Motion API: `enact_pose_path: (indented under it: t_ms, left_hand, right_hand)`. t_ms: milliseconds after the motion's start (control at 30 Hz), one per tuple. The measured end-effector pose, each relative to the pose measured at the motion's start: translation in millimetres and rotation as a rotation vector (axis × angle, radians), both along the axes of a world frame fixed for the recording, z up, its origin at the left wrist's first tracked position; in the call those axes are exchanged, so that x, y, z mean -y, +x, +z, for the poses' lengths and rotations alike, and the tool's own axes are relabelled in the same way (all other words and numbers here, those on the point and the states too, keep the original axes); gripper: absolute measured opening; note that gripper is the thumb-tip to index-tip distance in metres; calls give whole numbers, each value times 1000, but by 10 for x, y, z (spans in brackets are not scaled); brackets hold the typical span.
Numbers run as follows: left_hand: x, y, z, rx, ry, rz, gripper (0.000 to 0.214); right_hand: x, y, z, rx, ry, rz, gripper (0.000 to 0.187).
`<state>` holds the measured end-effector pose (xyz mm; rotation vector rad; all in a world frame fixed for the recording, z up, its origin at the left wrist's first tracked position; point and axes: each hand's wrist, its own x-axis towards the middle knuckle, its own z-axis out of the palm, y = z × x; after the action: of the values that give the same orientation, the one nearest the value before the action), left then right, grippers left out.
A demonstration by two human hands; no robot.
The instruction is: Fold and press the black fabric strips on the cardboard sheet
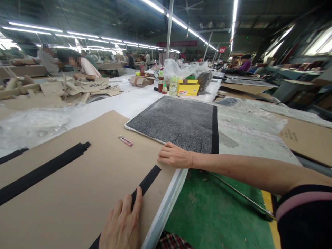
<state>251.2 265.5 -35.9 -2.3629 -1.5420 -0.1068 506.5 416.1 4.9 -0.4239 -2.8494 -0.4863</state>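
Left hand (121,221): at the bottom centre of the frame, palm down with fingers spread; laid on the strip rather than closed around it, the forefinger resting along it.
Black strip (150,180): slanting from the frame's centre to the bottom edge, passing under the left hand; its upper end lies bare near the right hand.
Right hand (174,155): just right of centre, fingers curled and lowered to the edge of the cardboard; I cannot tell whether they pinch anything.
Cardboard sheet (103,173): brown, filling the lower left and centre, beneath the strip.
Pink snips (126,140): lying on the cardboard, left of the right hand.
Stacked black strips (44,169): on the cardboard at the left, well apart from both hands.
Dark grey mat (173,119): at the centre, just beyond the right hand, with a black band down its right side.
Yellow box (188,89): above the mat, beside some bottles (160,83).
Cardboard scraps (57,88): heaped in the upper left.
Co-worker (88,67): bent over behind the scraps, upper left.
Green floor (202,207): lower right.
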Motion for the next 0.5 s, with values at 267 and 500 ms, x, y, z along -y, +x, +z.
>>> enact_pose_path:
  t_ms: [267, 500]
  left_hand:
    - [192, -22, 38, 167, -18, 116, 55]
    - [1026, -850, 30, 145, -56, 477, 42]
  right_hand:
    - [616, -648, -172, -58, -385, -81, 43]
    - [451, -605, -533, -176, -241, -15, 64]
